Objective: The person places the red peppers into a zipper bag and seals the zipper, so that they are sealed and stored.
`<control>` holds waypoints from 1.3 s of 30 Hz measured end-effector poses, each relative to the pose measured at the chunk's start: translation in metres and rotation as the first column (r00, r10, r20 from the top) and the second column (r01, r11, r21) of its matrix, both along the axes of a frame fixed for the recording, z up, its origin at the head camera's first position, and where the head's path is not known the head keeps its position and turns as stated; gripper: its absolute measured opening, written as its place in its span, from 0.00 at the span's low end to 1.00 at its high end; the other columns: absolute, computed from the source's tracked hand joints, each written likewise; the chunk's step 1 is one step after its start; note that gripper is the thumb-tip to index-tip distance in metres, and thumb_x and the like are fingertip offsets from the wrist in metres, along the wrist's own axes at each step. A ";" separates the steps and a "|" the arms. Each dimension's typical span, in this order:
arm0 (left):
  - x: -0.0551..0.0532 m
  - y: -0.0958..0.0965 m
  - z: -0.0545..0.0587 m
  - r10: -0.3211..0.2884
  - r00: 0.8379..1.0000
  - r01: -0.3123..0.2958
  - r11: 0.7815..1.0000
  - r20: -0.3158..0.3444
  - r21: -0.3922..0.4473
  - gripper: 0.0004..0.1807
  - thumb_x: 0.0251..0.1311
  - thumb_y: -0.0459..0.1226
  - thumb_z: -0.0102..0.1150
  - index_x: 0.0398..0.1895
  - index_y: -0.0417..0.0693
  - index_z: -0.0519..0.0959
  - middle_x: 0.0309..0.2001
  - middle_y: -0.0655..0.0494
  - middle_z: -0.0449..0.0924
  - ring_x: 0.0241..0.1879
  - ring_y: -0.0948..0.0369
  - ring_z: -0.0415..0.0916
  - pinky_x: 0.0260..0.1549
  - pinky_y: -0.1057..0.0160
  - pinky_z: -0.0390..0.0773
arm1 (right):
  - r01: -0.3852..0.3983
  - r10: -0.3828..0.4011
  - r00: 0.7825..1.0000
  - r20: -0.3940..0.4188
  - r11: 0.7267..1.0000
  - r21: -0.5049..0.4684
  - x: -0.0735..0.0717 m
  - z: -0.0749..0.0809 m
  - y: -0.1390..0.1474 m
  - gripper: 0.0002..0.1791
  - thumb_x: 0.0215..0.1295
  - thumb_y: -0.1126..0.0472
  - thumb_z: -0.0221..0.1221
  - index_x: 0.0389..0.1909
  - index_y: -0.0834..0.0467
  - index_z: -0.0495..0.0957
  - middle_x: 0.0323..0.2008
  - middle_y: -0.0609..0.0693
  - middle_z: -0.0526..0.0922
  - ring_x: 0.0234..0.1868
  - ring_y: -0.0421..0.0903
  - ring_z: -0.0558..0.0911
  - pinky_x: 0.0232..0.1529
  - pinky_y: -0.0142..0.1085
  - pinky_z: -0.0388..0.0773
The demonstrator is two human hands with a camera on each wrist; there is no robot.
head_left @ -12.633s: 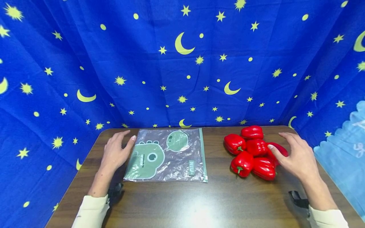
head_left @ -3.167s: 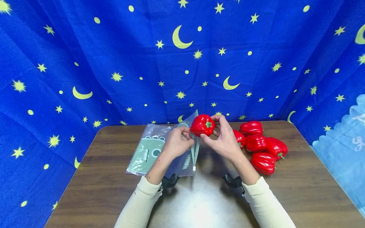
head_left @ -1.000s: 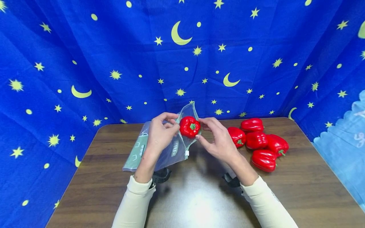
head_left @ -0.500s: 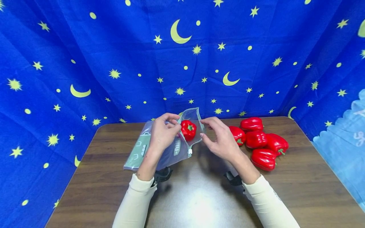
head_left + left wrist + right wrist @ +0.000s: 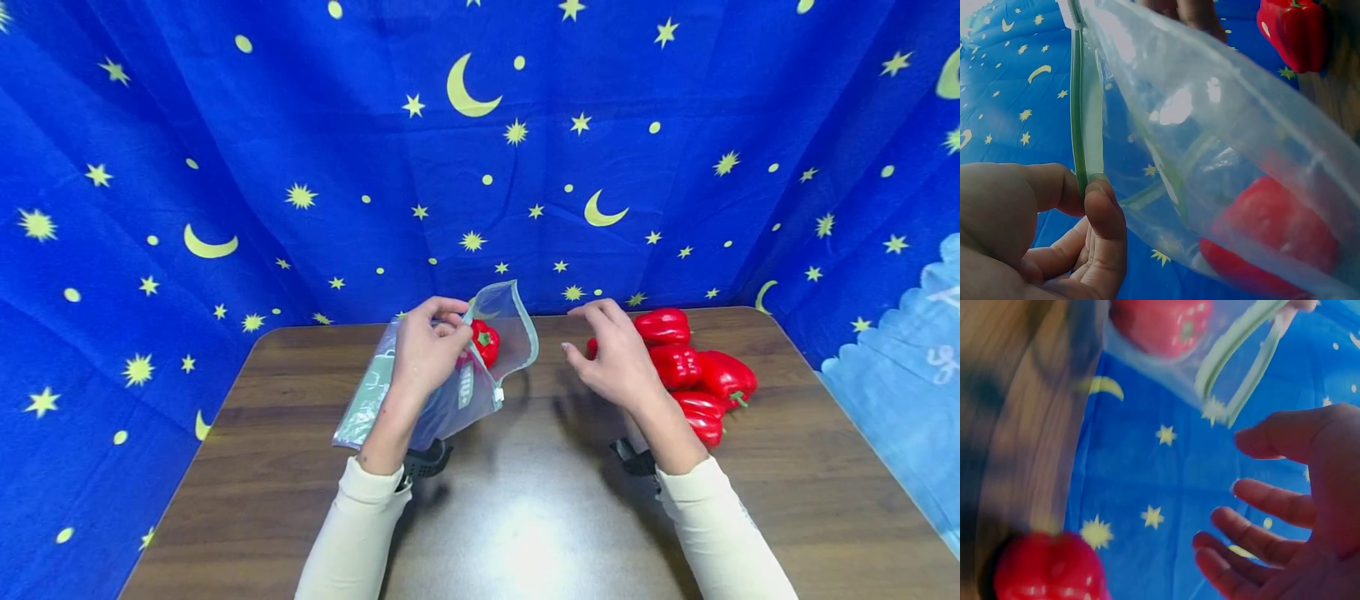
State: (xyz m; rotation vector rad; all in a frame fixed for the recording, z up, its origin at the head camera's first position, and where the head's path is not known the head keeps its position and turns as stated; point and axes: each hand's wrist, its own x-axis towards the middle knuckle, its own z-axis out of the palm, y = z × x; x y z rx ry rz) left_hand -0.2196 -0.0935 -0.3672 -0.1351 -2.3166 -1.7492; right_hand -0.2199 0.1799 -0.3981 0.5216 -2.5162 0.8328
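My left hand [image 5: 429,350] pinches the green zip edge of a clear zip bag [image 5: 1179,112] between thumb and forefinger, and the bag's mouth gapes to the right. Inside the bag lies one red bell pepper [image 5: 486,343], its green stem towards the mouth; the bag film blurs it in the left wrist view. My right hand [image 5: 618,354] hovers between the bag and the pile, fingers spread and holding nothing. Just beyond it are several red bell peppers [image 5: 726,379], one of them mostly hidden behind the hand. The right wrist view shows one loose pepper [image 5: 1050,569] below the fingers.
A brown wooden table [image 5: 480,517] carries everything, with a bright glare spot near its front. Blue cloth [image 5: 360,150] with yellow moons and stars hangs behind and at the sides. Light blue scalloped fabric [image 5: 900,367] hangs at the right.
A pepper from the pile has gone into the bag and slid deeper. The right hand has let it go and moved right, towards the pile. The left hand still pinches the bag's edge.
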 end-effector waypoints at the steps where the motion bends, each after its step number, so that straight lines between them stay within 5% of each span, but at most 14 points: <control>1: 0.000 0.000 0.000 0.002 1.000 -0.002 1.000 0.003 0.001 0.14 0.60 0.26 0.63 0.49 0.39 0.84 0.37 0.47 0.80 0.24 0.57 0.81 0.22 0.66 0.81 | 0.019 -0.019 1.000 0.018 1.000 0.016 -0.001 -0.001 0.003 0.25 0.60 0.63 0.72 0.57 0.65 0.80 0.56 0.63 0.79 0.58 0.62 0.78 0.63 0.57 0.76; 9: 0.000 -0.001 0.001 0.025 1.000 -0.025 1.000 0.017 0.006 0.14 0.59 0.26 0.63 0.48 0.41 0.85 0.36 0.49 0.80 0.26 0.55 0.83 0.18 0.68 0.77 | 0.119 -0.144 0.976 0.162 0.980 0.157 -0.009 -0.011 0.026 0.30 0.58 0.60 0.73 0.60 0.68 0.78 0.57 0.68 0.76 0.59 0.68 0.75 0.63 0.60 0.76; 18: -0.001 -0.004 0.002 0.036 0.999 -0.036 0.999 -0.039 0.003 0.14 0.61 0.25 0.63 0.50 0.40 0.85 0.37 0.48 0.80 0.24 0.60 0.83 0.19 0.68 0.79 | 0.149 -0.237 0.934 0.268 0.939 0.311 -0.013 -0.019 0.034 0.37 0.59 0.55 0.74 0.64 0.69 0.74 0.60 0.72 0.72 0.60 0.71 0.74 0.60 0.65 0.78; 28: -0.002 -0.002 0.000 0.011 0.999 -0.011 1.000 -0.031 0.020 0.14 0.62 0.26 0.62 0.50 0.40 0.84 0.37 0.47 0.80 0.24 0.59 0.83 0.21 0.66 0.82 | 0.098 -0.208 0.929 0.307 0.936 0.337 -0.018 -0.027 0.034 0.38 0.53 0.62 0.76 0.63 0.71 0.73 0.59 0.73 0.72 0.55 0.71 0.77 0.61 0.65 0.79; 33: -0.003 0.000 -0.003 0.000 1.000 0.001 1.000 -0.022 0.025 0.14 0.62 0.25 0.62 0.50 0.39 0.84 0.37 0.48 0.80 0.24 0.59 0.83 0.23 0.63 0.85 | 0.076 -0.160 0.951 0.263 0.950 0.304 -0.018 -0.029 0.035 0.36 0.52 0.62 0.77 0.59 0.73 0.74 0.55 0.70 0.76 0.52 0.69 0.80 0.62 0.63 0.79; 39: -0.005 0.005 -0.008 -0.013 1.000 0.012 1.000 -0.023 -0.008 0.14 0.59 0.25 0.63 0.49 0.39 0.85 0.36 0.49 0.81 0.25 0.62 0.79 0.22 0.69 0.78 | 0.050 -0.124 0.950 0.286 0.967 0.251 -0.017 -0.024 0.034 0.39 0.50 0.60 0.78 0.61 0.72 0.74 0.57 0.68 0.77 0.55 0.66 0.79 0.61 0.62 0.79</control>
